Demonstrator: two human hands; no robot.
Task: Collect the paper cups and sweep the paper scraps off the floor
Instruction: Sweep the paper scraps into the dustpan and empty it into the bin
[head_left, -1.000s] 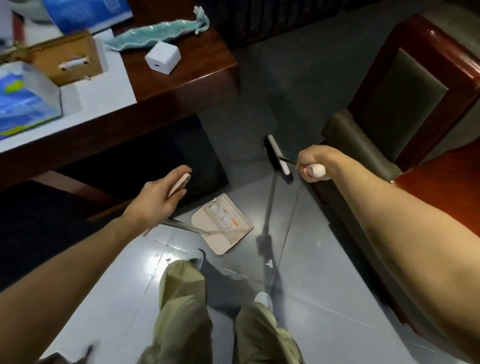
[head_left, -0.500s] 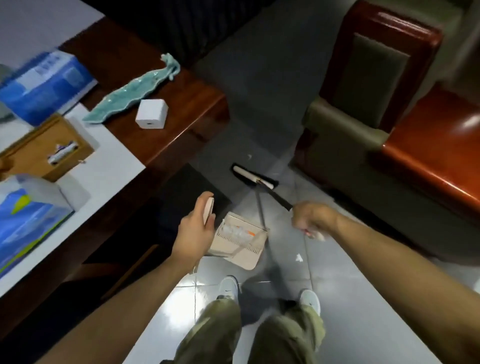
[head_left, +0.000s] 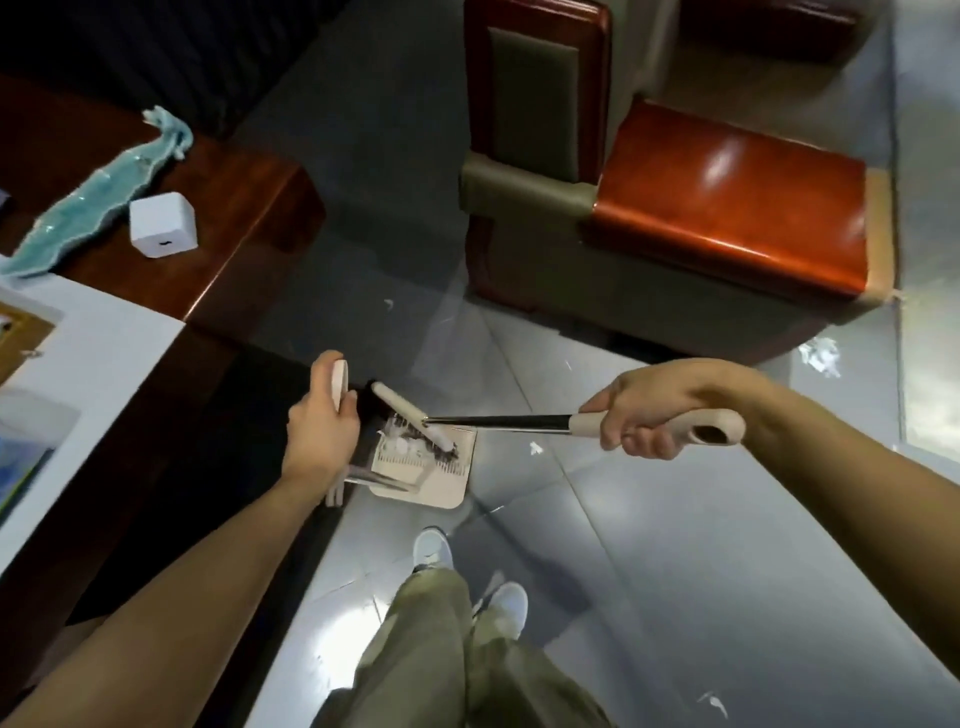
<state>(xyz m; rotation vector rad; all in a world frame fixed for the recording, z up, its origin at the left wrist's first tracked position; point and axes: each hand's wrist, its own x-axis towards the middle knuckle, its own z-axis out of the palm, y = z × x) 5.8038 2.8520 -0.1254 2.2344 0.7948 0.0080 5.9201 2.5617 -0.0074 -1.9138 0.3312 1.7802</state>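
The grey tiled floor (head_left: 675, 571) fills most of the view. A dark wooden desk (head_left: 234, 208) stands at left; an armchair (head_left: 727, 208) with a glossy wooden armrest stands at upper right.

The broom (head_left: 498, 422) runs from the right hand (head_left: 649, 410) down to the dustpan (head_left: 447, 483). Its head lies across the pan's inner face. The pan rests on the floor beside the desk, just ahead of the person's shoes.

Right hand: fingers curled tight round the broom's pale grip. Left hand (head_left: 319, 436): fingers and thumb wrapped round the dustpan's upright handle.

Paper scraps: a white cluster (head_left: 402, 446) lies inside the pan under the broom head. Loose scraps remain on the floor: near the armchair corner (head_left: 820, 356), just right of the pan (head_left: 535, 448), and at lower right (head_left: 714, 701).
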